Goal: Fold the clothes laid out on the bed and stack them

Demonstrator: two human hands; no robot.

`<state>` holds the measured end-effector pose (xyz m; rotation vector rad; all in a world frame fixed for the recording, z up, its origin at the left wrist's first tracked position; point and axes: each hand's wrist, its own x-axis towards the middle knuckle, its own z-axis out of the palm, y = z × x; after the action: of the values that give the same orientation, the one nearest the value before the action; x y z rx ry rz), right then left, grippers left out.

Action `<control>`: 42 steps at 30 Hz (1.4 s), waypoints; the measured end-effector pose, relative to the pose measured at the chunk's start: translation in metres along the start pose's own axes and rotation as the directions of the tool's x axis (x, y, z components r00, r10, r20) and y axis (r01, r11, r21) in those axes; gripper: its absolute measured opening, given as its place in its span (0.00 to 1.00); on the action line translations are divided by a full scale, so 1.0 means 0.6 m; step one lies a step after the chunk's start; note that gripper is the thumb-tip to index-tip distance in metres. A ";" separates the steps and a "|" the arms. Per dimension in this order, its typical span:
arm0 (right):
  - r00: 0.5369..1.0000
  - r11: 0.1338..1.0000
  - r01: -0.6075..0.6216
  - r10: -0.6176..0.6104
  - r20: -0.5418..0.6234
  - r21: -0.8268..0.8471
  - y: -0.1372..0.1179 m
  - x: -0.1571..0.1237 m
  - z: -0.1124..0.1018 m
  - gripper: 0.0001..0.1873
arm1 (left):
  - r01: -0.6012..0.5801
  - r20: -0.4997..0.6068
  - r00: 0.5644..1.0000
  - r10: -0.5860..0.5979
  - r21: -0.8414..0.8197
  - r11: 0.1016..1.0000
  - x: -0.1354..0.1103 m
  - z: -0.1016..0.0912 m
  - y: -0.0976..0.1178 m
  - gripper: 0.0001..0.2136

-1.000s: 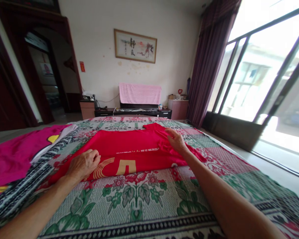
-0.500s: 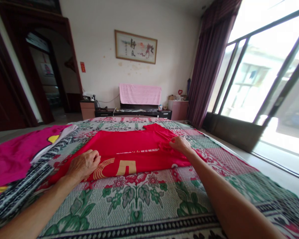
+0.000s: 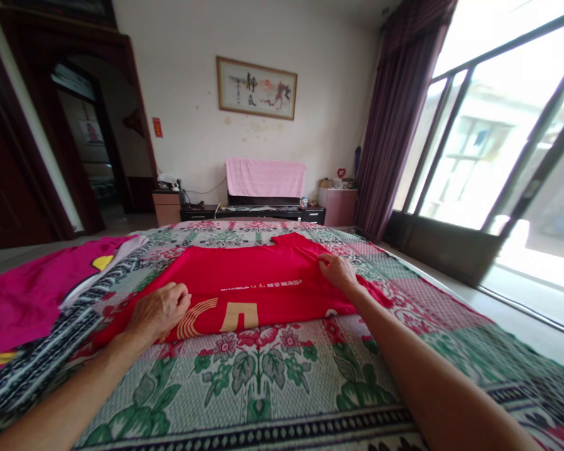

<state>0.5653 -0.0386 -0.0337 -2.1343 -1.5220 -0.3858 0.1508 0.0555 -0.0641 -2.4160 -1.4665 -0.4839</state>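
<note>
A red T-shirt [image 3: 244,269] with white lettering and gold print lies sideways across the patterned bedspread [image 3: 263,376], its near part folded over. My left hand [image 3: 162,310] is closed on the shirt's left part, fingers curled under beside the gold stripes. Toward the collar and sleeve end on the right, my right hand [image 3: 338,272] pinches the red fabric. Both hands rest low on the cloth, and the fingertips are partly hidden.
At the left lies a magenta garment [image 3: 23,291] over a black-and-white patterned cloth [image 3: 47,351]. Beyond the bed stand a low black cabinet [image 3: 267,215] and a pink towel [image 3: 266,177] draped over something. A glass door [image 3: 470,150] is on the right.
The bunched fabric by my right hand now lies smoother, and that hand has shifted very slightly. My left hand stays in place on the shirt.
</note>
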 end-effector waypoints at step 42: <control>0.962 0.992 0.068 -0.036 0.271 -0.111 -0.040 -0.002 0.006 0.13 | -0.011 0.009 1.000 0.011 0.022 1.000 0.002 0.007 -0.004 0.14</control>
<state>0.5423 -0.0317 -0.0318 -2.3195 -1.7462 -0.2145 0.1496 0.0593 -0.0672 -2.4105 -1.4534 -0.4528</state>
